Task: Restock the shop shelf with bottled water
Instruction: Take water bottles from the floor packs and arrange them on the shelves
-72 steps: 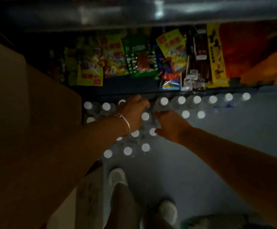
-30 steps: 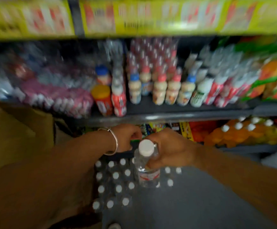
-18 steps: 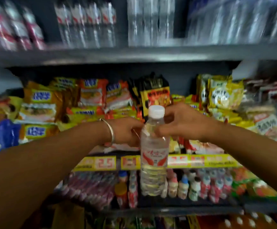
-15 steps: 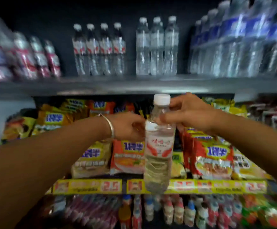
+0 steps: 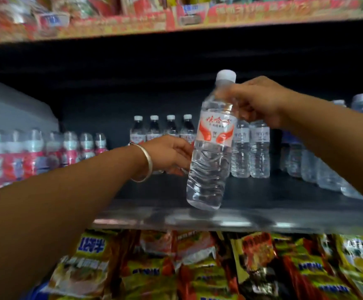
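Snack packets (image 5: 198, 267): nearest, on the lower shelf beneath my arms, crowded edge to edge; not part of this job.
Shelf edge (image 5: 219, 219): the metal lip of the water shelf, bare just behind it, which I judge is where this bottle goes.
Water bottle (image 5: 212, 148): held in the air just above the shelf front, tilted with its base swung left, white cap up; it has not yet touched down.
Right hand (image 5: 258, 100): my grip pinches the bottle at neck and shoulder, fingers curled round it, so it hangs and can be lowered from the top.
Left hand (image 5: 169, 154): reaching in beside the bottle's middle, fingers loosely curled; whether they touch it or hold anything I cannot tell. I judge it is there to steady the body. A silver bangle (image 5: 143, 163) sits at the wrist.
Stocked water (image 5: 250, 148): farther back, upright rows either side of the gap, labels forward.
Red-labelled bottles (image 5: 35, 152): far left, a separate row.
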A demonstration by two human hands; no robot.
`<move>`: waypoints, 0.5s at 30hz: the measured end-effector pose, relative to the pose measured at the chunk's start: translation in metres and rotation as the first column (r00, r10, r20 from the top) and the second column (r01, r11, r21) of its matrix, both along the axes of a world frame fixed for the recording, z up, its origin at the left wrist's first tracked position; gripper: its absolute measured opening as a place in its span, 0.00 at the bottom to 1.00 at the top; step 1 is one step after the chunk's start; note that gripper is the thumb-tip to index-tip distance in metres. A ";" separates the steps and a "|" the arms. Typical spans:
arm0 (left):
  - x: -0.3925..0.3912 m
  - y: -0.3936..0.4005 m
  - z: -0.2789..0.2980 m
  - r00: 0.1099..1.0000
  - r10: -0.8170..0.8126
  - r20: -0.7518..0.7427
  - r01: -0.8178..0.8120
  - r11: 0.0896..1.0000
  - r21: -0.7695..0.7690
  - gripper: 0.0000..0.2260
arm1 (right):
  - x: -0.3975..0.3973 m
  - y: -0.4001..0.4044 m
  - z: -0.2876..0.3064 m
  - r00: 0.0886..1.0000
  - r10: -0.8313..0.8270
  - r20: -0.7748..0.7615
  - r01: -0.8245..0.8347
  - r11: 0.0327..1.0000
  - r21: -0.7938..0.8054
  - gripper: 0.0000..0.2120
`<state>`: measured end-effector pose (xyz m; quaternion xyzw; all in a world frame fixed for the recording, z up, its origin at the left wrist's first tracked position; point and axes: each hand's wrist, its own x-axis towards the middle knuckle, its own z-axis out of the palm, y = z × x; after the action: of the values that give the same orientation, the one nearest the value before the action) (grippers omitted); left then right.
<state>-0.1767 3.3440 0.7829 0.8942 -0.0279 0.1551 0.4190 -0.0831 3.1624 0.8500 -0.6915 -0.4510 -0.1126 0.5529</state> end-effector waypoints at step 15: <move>0.054 0.115 -0.006 0.956 0.286 0.064 -0.278 0.955 -0.108 0.09 | 0.078 0.153 0.004 0.999 0.027 0.017 -0.024 0.991 -0.129 0.21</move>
<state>-0.1225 3.4593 0.7765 0.8606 0.0911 0.2494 0.4345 -0.0050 3.3157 0.8541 -0.7188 -0.4714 -0.0828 0.5042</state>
